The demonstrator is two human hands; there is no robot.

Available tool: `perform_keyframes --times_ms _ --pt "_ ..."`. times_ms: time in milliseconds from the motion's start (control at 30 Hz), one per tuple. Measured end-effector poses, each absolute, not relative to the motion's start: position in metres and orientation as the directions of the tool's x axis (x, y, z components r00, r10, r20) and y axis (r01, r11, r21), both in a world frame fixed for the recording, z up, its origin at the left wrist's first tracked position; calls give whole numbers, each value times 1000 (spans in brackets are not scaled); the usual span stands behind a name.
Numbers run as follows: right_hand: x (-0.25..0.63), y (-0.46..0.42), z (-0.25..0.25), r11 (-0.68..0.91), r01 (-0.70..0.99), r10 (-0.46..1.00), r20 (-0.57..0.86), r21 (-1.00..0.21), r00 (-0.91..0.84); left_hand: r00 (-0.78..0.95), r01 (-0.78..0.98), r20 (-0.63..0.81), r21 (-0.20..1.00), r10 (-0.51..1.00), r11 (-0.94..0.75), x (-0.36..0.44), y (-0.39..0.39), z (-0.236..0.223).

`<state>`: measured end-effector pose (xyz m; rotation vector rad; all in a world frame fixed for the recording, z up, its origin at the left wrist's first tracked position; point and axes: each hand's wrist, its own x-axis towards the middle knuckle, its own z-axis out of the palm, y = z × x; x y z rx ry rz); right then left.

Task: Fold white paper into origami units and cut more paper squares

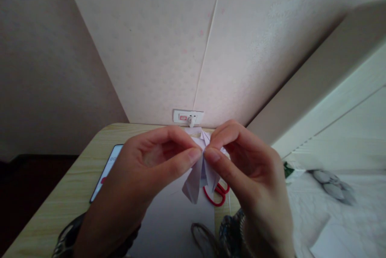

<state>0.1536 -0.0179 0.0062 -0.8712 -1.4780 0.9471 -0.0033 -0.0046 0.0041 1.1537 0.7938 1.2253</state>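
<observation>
In the head view we are at a pale wood-grain table [99,145] against a patterned wall [150,57], with a socket [188,117] low on it and white bedding [362,209] off to the right. A phone [110,169] lies partly behind our left hand [150,165]. The folded paper [193,183] is up in front of us, above a flat white sheet [177,226]; it is pale, creased, with pointed flaps hanging down and smaller folds on top. Our left thumb and forefinger pinch it together near its middle, and our right hand [250,169] pinches it just beside them. Red-handled scissors [217,195] show below.
</observation>
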Motion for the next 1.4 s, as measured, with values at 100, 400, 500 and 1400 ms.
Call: perform_keyframes --times_ms 100,400,500,1400 --pt "154 -17 7 418 16 904 414 -908 -103 268 -336 112 942 957 -16 -4 -3 4" --pt "155 -20 9 405 10 910 403 -914 -98 334 -432 76 898 939 81 -6 -3 3" --pt "153 -21 9 408 5 909 406 -913 -95 352 -453 84 887 932 91 -5 -2 2" --pt "149 -18 7 467 98 884 465 -879 -41 175 -407 129 912 976 -48 5 -5 0"
